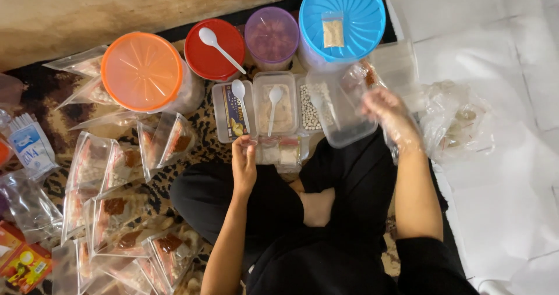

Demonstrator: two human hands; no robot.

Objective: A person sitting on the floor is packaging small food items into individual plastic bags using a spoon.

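I sit cross-legged on a patterned rug. My left hand (243,166) reaches forward, and its fingertips pinch the edge of a small clear bag (280,151) lying in front of three rectangular tubs. My right hand (391,116), inside a thin clear plastic glove, is blurred. It hovers at the right edge of a tilted clear plastic tub (345,116); whether it grips the tub cannot be told. One tub (276,104) holds beige powder and a white spoon, one (232,112) holds another spoon, and one (310,107) holds white beads.
Behind the tubs stand jars with orange (141,71), red (214,50), purple (271,34) and blue (342,17) lids. The blue lid carries a small packet. Several filled clear bags (125,213) lie at the left. A heap of plastic bags (457,120) rests on white sheeting at the right.
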